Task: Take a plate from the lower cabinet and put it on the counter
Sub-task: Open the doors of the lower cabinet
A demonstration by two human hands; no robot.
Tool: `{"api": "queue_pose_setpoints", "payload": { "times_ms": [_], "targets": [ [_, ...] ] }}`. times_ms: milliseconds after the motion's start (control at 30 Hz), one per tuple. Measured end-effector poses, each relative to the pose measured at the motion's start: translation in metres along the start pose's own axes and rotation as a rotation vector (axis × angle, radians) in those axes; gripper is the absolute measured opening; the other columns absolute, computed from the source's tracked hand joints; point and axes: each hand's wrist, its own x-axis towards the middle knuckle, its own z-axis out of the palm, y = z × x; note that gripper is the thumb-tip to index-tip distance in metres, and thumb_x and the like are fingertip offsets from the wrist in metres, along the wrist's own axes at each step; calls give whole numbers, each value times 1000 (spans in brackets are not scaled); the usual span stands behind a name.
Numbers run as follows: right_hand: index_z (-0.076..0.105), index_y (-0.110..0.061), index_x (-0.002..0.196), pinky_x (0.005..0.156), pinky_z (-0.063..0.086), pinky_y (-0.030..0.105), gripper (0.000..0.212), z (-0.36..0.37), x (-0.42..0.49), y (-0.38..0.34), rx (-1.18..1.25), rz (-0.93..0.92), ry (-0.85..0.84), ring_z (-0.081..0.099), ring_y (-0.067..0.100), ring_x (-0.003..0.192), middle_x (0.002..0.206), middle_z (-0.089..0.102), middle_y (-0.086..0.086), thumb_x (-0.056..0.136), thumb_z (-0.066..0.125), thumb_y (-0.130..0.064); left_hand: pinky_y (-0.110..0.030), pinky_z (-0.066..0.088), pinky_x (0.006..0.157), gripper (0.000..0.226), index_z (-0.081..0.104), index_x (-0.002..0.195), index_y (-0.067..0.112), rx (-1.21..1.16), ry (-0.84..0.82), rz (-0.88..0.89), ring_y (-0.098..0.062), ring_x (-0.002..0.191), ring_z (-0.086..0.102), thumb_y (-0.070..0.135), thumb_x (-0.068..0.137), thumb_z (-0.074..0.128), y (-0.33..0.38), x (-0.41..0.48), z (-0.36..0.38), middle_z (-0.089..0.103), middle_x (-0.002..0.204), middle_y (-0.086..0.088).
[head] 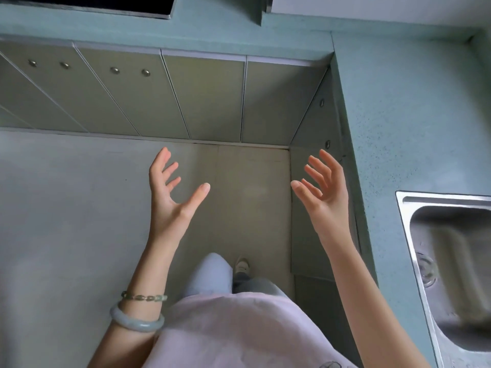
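Note:
I look straight down at a kitchen corner. My left hand and my right hand are raised over the floor, palms facing each other, fingers spread, nothing in either. Ahead of them runs a row of lower cabinet doors, all closed, beneath a teal counter that wraps along the far side and down the right. No plate is in view.
A steel sink is set into the counter at the right. A dark cooktop sits at the top left. Round knobs mark the left cabinet doors. A grey floor lies below me; my legs and a shoe show at the bottom.

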Motion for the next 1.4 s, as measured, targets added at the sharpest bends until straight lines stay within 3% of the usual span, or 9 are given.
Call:
{"api": "queue_pose_setpoints", "payload": {
  "times_ms": [300,567,900,1167,1400],
  "targets": [
    [40,-21,138,92,48,16,65,36,104,0,-6,15,-20,54,6,121,135,52,-4,82,72,-10,-39,37,111,84,30,144,20,0,25,-19,-11,134,41,28,73,73,-21,104,11,34,149,4],
    [41,-22,137,94,49,21,64,89,199,-11,35,37,70,55,5,120,133,53,-3,82,71,-8,-40,37,111,81,32,142,26,-18,-45,25,-11,133,42,27,73,74,-32,233,17,35,146,13],
    [41,-23,136,95,49,26,63,115,294,-17,47,67,144,54,7,121,134,53,-2,83,71,-9,-32,38,108,81,32,142,27,-11,-161,18,-9,133,43,31,73,73,-33,336,48,33,150,9],
    [41,-24,136,94,50,24,63,108,389,-11,47,64,94,54,5,119,132,54,-5,83,71,-8,-37,37,110,79,32,141,30,20,-63,1,-8,133,43,25,74,74,-38,403,87,34,148,12],
    [43,-26,134,96,49,27,62,96,458,-5,45,67,1,54,5,119,132,55,-5,82,71,-7,-34,37,109,82,31,144,21,34,0,-2,-9,133,43,21,74,73,-34,446,125,35,147,12]
  ]
}}
